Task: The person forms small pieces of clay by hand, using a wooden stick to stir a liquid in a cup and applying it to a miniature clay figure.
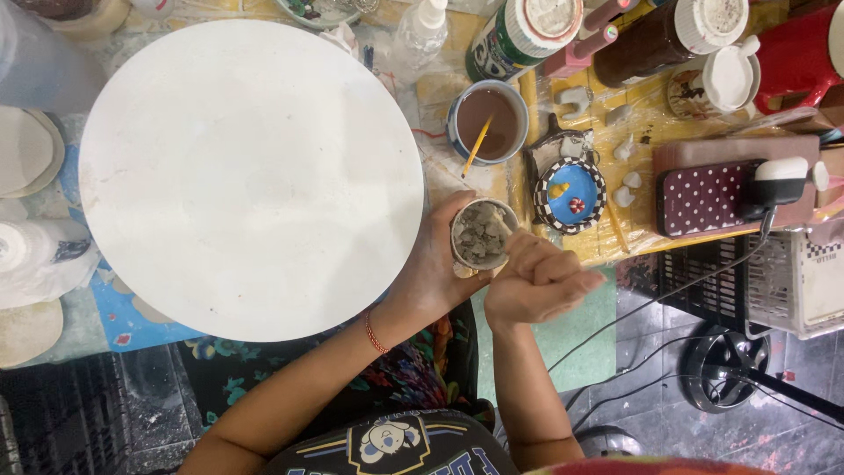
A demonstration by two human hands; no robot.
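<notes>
My left hand [432, 268] is wrapped around a small white cup [482, 234] holding grey, lumpy paste. My right hand [538, 284] is closed in a fist just to the right of the cup, its fingers at the rim; whether it grips a stirring tool is hidden. A red cord bracelet sits on my left wrist. Left of both hands lies a large round white disc [251, 176].
A mug of brown liquid [489, 121] with a yellow brush stands behind the cup. A blue checkered-rim dish [571, 193], paint bottles [523, 35], a polka-dot case [703, 195] and a red container [796, 53] crowd the yellow table. Round white discs [26, 154] lie at left. A basket [796, 281] and cables are at right.
</notes>
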